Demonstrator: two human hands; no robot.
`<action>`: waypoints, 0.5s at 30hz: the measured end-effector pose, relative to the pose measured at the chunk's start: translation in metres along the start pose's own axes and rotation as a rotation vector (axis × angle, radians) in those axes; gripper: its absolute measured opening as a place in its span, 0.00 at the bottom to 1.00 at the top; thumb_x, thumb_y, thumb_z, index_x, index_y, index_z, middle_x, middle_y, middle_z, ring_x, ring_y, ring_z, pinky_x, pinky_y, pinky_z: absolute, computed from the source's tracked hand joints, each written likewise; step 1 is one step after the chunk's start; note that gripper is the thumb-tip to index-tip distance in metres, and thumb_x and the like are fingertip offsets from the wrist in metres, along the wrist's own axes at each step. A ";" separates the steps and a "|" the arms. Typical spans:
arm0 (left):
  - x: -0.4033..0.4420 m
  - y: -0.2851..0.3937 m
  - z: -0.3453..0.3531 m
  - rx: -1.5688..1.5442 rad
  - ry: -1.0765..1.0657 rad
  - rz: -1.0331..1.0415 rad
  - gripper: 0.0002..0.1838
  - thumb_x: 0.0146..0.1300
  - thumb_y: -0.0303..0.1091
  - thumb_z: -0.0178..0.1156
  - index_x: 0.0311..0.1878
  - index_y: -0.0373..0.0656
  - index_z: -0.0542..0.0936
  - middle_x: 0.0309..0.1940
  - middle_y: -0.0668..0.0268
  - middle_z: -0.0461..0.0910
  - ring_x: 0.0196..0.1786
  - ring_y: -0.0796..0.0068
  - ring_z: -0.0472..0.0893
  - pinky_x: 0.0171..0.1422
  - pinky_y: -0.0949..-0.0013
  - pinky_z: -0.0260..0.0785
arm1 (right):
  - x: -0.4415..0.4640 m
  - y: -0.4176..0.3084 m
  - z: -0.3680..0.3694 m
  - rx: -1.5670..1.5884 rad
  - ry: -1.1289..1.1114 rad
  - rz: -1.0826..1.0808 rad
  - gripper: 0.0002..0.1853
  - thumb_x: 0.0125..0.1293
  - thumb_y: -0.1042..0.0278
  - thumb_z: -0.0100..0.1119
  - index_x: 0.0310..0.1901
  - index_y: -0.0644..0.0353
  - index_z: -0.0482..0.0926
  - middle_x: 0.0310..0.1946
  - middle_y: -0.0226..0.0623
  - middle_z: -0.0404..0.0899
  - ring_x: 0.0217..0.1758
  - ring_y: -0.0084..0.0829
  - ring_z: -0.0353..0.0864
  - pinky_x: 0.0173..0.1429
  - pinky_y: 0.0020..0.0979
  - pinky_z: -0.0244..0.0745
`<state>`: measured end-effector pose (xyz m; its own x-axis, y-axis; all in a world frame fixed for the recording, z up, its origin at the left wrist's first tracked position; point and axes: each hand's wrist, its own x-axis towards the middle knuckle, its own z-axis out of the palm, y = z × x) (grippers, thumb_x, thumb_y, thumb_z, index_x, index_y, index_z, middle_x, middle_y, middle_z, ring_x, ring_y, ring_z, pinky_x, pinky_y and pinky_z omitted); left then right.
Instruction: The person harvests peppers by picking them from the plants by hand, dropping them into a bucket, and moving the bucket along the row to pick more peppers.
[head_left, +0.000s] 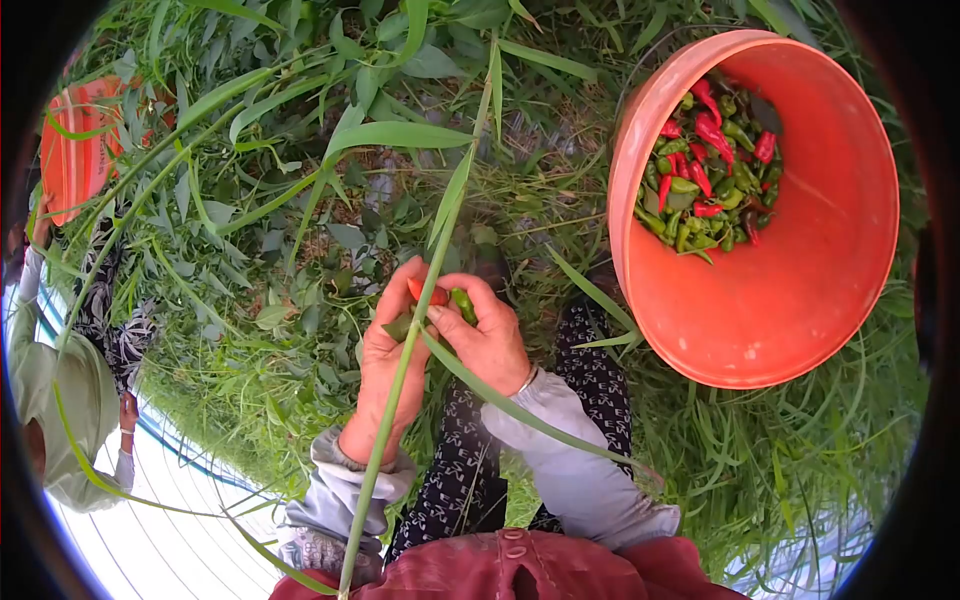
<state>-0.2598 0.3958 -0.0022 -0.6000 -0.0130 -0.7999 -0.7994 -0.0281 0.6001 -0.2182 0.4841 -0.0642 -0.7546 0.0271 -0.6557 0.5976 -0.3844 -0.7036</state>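
Observation:
My left hand (388,362) and my right hand (492,338) are close together in front of my body, fingers curled inward. A red chili pepper (428,292) sits in the grasp of my left hand. From my right hand, between thumb and forefinger, a green chili pepper (463,304) shows. A long grass stalk (408,350) crosses in front of both hands and hides part of the fingers and the red pepper. At the upper right, an orange bucket (820,270) is tipped toward me, with several red and green chili peppers (712,165) inside.
Leafy plants (250,190) and tall grass surround my legs. On the far left another person (65,410) in a light green top is beside a second orange bucket (78,150). Pale sheeting (170,540) lies at the lower left.

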 end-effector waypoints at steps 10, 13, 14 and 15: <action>0.017 0.025 -0.017 0.257 0.000 0.094 0.29 0.61 0.19 0.53 0.65 0.43 0.59 0.57 0.61 0.66 0.48 0.76 0.74 0.54 0.74 0.66 | 0.009 0.009 -0.008 -0.015 -0.041 -0.064 0.07 0.61 0.70 0.57 0.39 0.61 0.74 0.29 0.34 0.75 0.28 0.22 0.73 0.33 0.25 0.68; 0.029 0.021 -0.023 0.167 -0.049 0.137 0.28 0.61 0.19 0.52 0.65 0.41 0.60 0.57 0.61 0.66 0.49 0.77 0.73 0.55 0.74 0.66 | 0.007 0.007 -0.004 0.232 -0.205 0.258 0.08 0.62 0.70 0.56 0.42 0.61 0.74 0.35 0.30 0.75 0.36 0.16 0.71 0.39 0.22 0.68; 0.031 0.016 -0.021 0.232 -0.067 0.175 0.27 0.62 0.18 0.51 0.64 0.40 0.60 0.57 0.61 0.67 0.51 0.76 0.73 0.57 0.73 0.65 | 0.005 0.003 -0.003 0.402 -0.211 0.305 0.10 0.62 0.70 0.56 0.44 0.62 0.74 0.35 0.28 0.75 0.37 0.16 0.71 0.40 0.21 0.67; 0.031 0.014 -0.022 0.232 -0.068 0.176 0.27 0.62 0.18 0.51 0.64 0.40 0.60 0.57 0.61 0.67 0.51 0.76 0.73 0.57 0.73 0.65 | 0.006 -0.002 -0.002 0.573 -0.216 0.350 0.11 0.62 0.70 0.55 0.46 0.62 0.74 0.35 0.26 0.74 0.39 0.15 0.70 0.42 0.20 0.67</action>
<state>-0.2889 0.3735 -0.0187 -0.7241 0.0695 -0.6861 -0.6642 0.1976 0.7210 -0.2236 0.4864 -0.0672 -0.6163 -0.3480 -0.7065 0.6233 -0.7639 -0.1675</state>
